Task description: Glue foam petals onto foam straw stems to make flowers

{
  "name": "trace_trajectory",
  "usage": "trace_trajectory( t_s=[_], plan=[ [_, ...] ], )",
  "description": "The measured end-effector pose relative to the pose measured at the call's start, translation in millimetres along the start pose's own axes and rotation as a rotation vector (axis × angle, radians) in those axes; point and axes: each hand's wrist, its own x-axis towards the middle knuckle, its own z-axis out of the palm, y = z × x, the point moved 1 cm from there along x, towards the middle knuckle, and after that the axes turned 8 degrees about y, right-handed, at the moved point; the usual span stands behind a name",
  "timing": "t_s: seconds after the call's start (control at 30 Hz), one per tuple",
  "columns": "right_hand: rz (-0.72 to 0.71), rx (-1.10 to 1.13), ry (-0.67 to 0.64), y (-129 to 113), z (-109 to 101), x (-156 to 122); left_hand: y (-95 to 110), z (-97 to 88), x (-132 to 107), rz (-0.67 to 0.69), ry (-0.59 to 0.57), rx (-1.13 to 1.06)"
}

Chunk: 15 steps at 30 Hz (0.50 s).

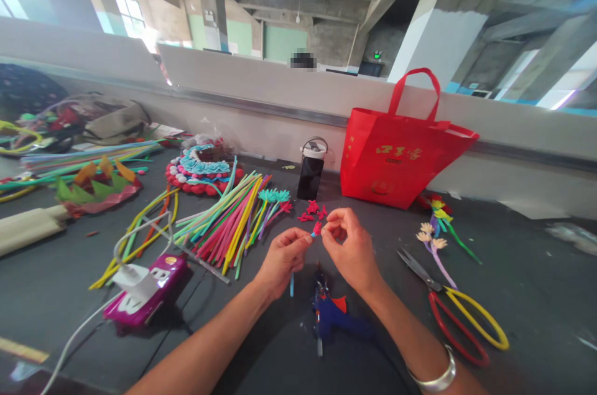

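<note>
On the head view, the left hand [285,258] pinches a blue stem [292,285], the right hand [349,249] nips the edge of its red flower head [318,229], right between the fingertips! Looks light, bendy, easily crushed; best held just below the bloom. Beyond the fingers, rightward, a red bag [382,180]: gold Chinese characters [398,150], too blurry to read surely.

dark table [261,351] | glue gun [329,320] | scissors [436,286] | purple power strip [156,302] | coloured stems [228,214] | red bag [396,165]

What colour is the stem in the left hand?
Light blue: the head view shows the stem clearly.
</note>
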Motion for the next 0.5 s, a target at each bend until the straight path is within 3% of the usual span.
trace_trajectory(
  t_s=[0.5],
  plan=[
    [-0.002,0.008,-0.035,1.8,0.1,-0.5,-1.4,-1.9,0.9,-0.01,-0.02,-0.016]
  ],
)
